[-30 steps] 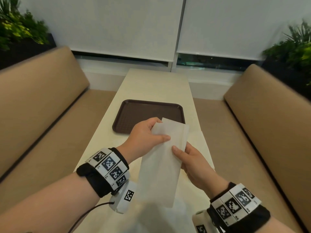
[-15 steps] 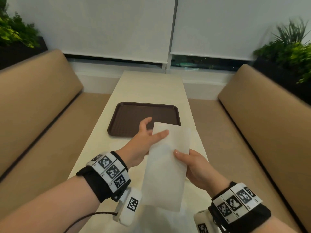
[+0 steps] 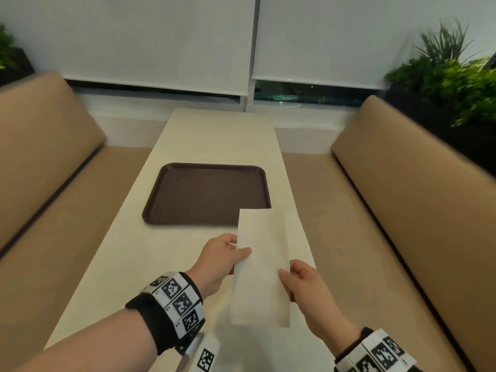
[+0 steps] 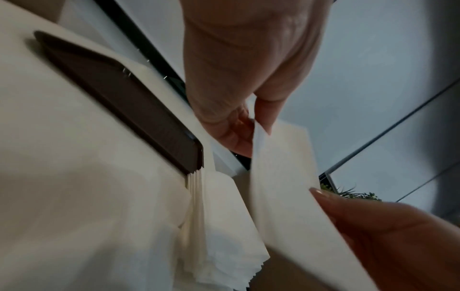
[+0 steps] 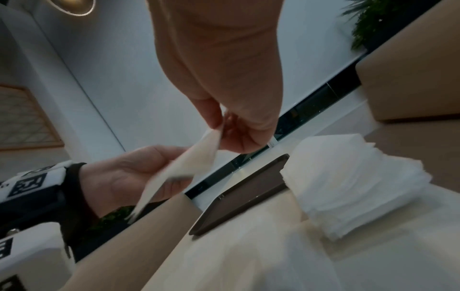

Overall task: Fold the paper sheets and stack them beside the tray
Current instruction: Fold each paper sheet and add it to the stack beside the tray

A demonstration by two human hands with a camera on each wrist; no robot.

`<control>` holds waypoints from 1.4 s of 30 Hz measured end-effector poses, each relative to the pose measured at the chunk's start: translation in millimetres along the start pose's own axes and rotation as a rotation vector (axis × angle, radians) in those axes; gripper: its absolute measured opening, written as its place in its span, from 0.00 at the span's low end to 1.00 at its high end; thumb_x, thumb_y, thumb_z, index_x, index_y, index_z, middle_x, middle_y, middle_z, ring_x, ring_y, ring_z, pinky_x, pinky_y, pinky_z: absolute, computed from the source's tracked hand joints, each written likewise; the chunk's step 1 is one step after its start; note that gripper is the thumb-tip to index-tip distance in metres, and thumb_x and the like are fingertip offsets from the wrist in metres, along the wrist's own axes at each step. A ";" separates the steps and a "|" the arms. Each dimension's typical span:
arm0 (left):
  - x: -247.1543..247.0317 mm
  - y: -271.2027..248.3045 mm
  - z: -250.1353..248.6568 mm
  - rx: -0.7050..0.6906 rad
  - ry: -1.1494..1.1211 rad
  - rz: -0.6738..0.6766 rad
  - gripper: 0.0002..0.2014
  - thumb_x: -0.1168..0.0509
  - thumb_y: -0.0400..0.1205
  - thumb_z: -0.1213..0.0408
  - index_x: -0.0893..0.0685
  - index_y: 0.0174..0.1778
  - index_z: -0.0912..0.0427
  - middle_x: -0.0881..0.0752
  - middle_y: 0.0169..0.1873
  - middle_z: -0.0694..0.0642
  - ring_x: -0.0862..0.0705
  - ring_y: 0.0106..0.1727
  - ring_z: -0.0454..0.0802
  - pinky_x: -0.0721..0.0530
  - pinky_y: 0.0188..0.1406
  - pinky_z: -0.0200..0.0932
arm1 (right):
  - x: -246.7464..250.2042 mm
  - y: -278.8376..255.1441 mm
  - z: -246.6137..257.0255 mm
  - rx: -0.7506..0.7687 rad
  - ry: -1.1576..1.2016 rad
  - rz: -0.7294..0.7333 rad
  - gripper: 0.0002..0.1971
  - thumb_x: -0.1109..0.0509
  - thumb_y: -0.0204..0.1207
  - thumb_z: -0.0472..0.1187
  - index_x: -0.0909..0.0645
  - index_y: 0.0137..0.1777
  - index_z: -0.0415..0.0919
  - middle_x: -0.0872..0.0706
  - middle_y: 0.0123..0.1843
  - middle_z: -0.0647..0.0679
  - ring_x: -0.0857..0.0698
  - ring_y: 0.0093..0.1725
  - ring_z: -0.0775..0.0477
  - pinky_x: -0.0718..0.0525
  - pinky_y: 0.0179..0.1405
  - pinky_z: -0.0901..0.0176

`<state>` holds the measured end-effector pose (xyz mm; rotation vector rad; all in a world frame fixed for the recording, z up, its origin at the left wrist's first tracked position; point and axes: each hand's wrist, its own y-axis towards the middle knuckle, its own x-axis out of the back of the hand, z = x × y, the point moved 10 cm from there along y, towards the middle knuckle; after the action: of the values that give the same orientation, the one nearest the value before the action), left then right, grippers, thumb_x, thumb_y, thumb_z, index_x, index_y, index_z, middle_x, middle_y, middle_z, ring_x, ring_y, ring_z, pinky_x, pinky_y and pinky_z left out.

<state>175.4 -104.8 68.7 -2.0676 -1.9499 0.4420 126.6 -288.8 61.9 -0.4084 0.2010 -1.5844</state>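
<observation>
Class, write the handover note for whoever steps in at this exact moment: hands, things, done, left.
Left hand pinches the folded sheet's left edge; right hand pinches its right edge, held above the table.
Tray is bare, mid-table.
A stack of folded sheets already lies beside the tray's near right corner.
Left: lay this sheet on the stack. Whether unfolded sheets remain is not visible.

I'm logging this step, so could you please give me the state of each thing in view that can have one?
Folded paper sheet: held above the table, pinched on both long edges.
Left hand: pinches the sheet's left edge.
Right hand: pinches its right edge.
Paper stack: lies on the table beside the tray.
Tray: flat on the table, nothing on it.
</observation>
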 end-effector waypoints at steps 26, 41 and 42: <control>-76.4 151.8 52.0 0.026 0.477 -0.157 0.34 0.23 0.72 0.62 0.30 0.72 0.54 0.21 0.38 0.50 0.19 0.42 0.47 0.21 0.43 0.38 | 93.6 152.1 -57.6 -0.059 -0.522 -0.216 0.21 0.32 0.79 0.46 0.30 0.69 0.45 0.20 0.56 0.49 0.18 0.51 0.49 0.21 0.45 0.60; 22.3 108.6 23.4 0.091 0.063 -0.206 0.20 0.33 0.81 0.48 0.23 0.63 0.56 0.21 0.65 0.57 0.20 0.59 0.50 0.19 0.65 0.50 | 96.6 117.5 -11.8 -0.039 -0.371 -0.230 0.30 0.37 0.83 0.51 0.38 0.82 0.44 0.31 0.80 0.45 0.27 0.72 0.46 0.29 0.71 0.50; 47.6 101.2 18.5 0.072 0.159 -0.232 0.17 0.33 0.81 0.49 0.21 0.59 0.56 0.19 0.62 0.56 0.19 0.57 0.50 0.19 0.63 0.49 | 102.6 104.7 4.2 0.055 -0.409 -0.304 0.26 0.36 0.83 0.49 0.33 0.79 0.44 0.28 0.78 0.46 0.27 0.72 0.46 0.30 0.70 0.51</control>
<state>263.3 -63.8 10.0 -1.7491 -2.0149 0.2844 223.9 -396.4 40.5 -0.7347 -0.2279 -1.7578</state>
